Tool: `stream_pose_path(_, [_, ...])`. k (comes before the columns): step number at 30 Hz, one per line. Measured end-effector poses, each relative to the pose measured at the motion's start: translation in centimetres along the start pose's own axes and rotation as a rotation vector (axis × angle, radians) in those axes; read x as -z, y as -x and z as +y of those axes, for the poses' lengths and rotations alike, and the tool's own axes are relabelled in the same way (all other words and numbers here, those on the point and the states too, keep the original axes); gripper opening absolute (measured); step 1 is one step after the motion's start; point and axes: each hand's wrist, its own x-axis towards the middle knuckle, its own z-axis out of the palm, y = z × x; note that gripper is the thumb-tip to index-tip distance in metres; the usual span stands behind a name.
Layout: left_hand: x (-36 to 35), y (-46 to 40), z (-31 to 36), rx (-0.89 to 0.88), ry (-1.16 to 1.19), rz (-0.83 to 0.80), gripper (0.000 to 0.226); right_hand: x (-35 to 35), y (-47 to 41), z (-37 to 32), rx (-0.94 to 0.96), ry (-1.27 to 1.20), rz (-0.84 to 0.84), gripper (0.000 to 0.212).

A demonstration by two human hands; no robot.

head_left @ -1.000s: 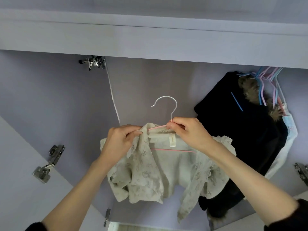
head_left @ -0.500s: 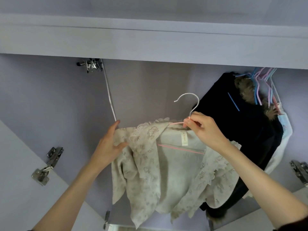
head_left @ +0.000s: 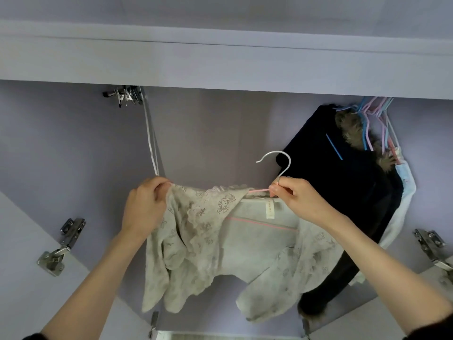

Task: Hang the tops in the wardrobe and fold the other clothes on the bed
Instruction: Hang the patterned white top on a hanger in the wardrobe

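Note:
A cream lace top [head_left: 208,231] hangs on a pink hanger with a white hook [head_left: 282,165], held up inside the open wardrobe [head_left: 220,133]. My right hand [head_left: 296,200] pinches the hanger at the base of its hook. My left hand [head_left: 144,207] grips the top's left shoulder at the hanger's left end. The hook points up and left, free of any rail. The rail itself is hidden behind the wardrobe's top panel [head_left: 220,62].
A dark garment with a fur collar [head_left: 343,187] and a white garment [head_left: 402,200] hang at the right on several blue and pink hangers [head_left: 370,119]. Metal clips [head_left: 125,95] with a white strap hang at upper left. Door hinges [head_left: 58,249] [head_left: 431,249] flank the opening.
Both hands have moved right and spread apart along the hanger. My left hand went from the collar to gripping the left shoulder, and the top now hangs spread wider.

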Motion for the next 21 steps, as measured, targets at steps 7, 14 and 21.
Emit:
stream_pose_path(7, [-1.9, 2.5, 5.3, -0.466, -0.163, -0.202, 0.041, -2.0, -0.9, -3.0, 0.091, 0.035, -0.015, 0.030])
stream_pose_path(14, [-2.1, 1.6, 5.6, -0.262, 0.163, -0.261, 0.012, -2.8, -0.3, -3.1, 0.152, 0.103, -0.058, 0.028])
stream_pose_path(21, [-1.7, 1.2, 6.9, -0.142, 0.219, 0.007, 0.013, -3.8, -0.1, -2.8, 0.298, 0.318, -0.081, 0.028])
